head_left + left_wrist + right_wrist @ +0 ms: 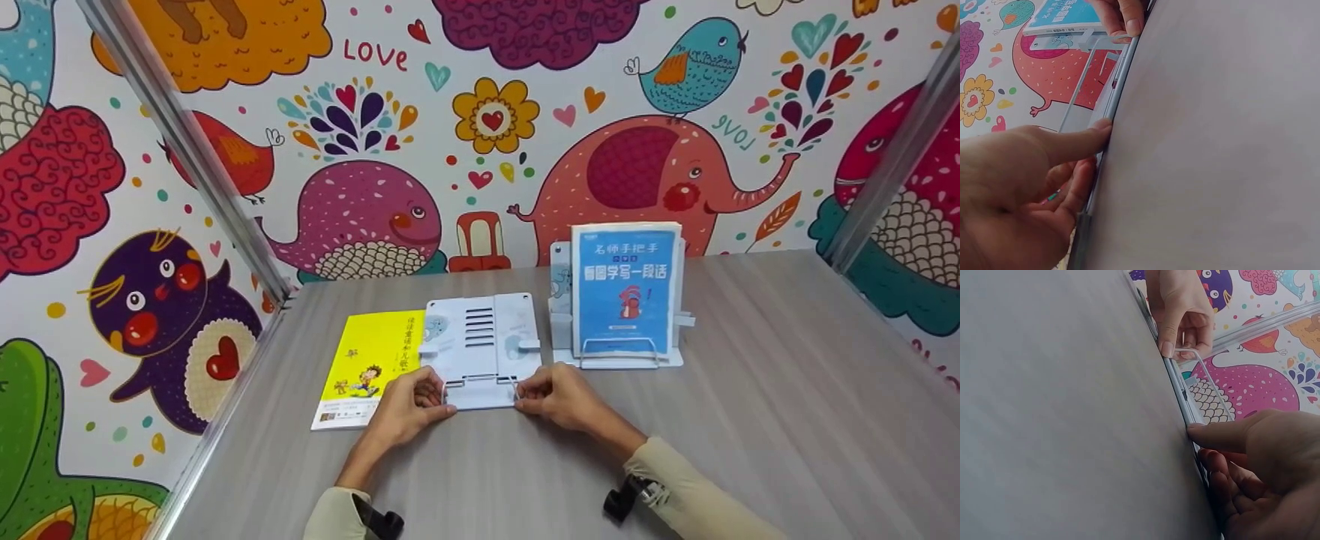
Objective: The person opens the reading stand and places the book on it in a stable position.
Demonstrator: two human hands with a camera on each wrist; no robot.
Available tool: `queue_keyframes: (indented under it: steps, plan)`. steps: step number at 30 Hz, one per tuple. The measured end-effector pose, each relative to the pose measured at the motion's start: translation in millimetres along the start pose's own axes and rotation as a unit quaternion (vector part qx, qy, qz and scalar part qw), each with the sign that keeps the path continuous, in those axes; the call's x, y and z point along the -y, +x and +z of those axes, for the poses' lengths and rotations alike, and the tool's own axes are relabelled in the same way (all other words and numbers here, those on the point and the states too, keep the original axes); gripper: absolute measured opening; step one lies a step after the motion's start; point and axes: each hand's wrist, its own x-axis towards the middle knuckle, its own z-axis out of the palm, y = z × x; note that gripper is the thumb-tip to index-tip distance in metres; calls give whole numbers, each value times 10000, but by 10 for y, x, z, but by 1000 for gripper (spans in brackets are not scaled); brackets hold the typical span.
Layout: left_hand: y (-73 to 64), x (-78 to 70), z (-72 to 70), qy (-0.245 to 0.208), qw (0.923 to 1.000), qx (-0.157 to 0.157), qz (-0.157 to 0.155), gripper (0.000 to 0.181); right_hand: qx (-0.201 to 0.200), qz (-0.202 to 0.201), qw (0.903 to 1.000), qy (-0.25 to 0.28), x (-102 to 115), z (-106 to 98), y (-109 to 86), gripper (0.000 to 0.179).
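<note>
A white book stand [481, 362] with slots down its upper middle lies folded flat on the table. My left hand [409, 401] pinches its front left corner, the thumb on the edge and the other fingers curled by the wire. At the front right corner, my right hand [562, 394] pinches the stand the same way. The clear wire page holder [1077, 90] rises from the front part, between the hands in the left wrist view. In the right wrist view, the right thumb [1207, 434] presses on the stand's front edge.
Partly under the stand's left side lies a yellow book [367, 345]. Behind my right hand, a blue book [626, 300] leans upright on a second white stand [560, 341]. A wall with cartoon animals [495, 225] borders the grey table [787, 390], with metal posts [187, 142] at the corners.
</note>
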Motion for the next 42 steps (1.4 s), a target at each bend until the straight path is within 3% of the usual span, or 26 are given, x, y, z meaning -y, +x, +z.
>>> queue_keyframes:
  steps: [6, 15, 33, 38, 42]
  plan:
    - [4, 27, -4, 40, 9998, 16, 217, 29, -45, -88, 9999, 21, -1, 9, -6, 11]
    - [-15, 43, 10, 119, 9996, -68, 230, 26, 14, -121, 9999, 32, -10, 6, -1, 11]
    - [42, -74, 130, 443, 9972, -576, 202, 21, -261, 125, 9996, 17, -18, -22, 38, 13]
    - [41, -99, 66, 461, 9968, -659, 36, 19, -397, 96, 9992, -52, -2, 6, 35, 10]
    - [27, -69, -79, 479, 9922, -1131, -214, 22, -703, -11, 9972, 241, 30, 65, 20, 25]
